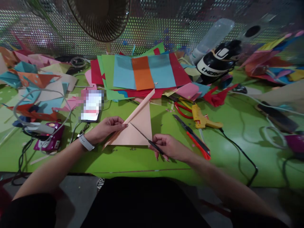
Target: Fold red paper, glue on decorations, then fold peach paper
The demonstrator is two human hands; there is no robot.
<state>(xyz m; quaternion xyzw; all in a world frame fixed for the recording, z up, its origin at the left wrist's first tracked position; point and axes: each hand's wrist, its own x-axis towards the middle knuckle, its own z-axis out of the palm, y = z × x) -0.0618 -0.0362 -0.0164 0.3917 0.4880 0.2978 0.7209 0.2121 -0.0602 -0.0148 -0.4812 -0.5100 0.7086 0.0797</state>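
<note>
A peach sheet of paper (140,126), folded along its slanted left edge, lies on the green table (133,164) in front of me. My left hand (114,125) pinches that folded edge, thumb and fingers together, near the middle of the fold. At the sheet's lower right corner, my right hand (165,145) is wrapped round the dark handle of a slim pointed tool (142,133), perhaps scissors. Its thin blade lies across the paper, and its tip is close to my left fingertips.
A phone (91,106) lies left of the paper. Right of it are a red cutter (193,137) and a yellow glue gun (204,118) with a black cord. Coloured sheets (142,71), a black bottle (218,61) and a fan (99,15) stand behind; folded papers (40,79) crowd the left.
</note>
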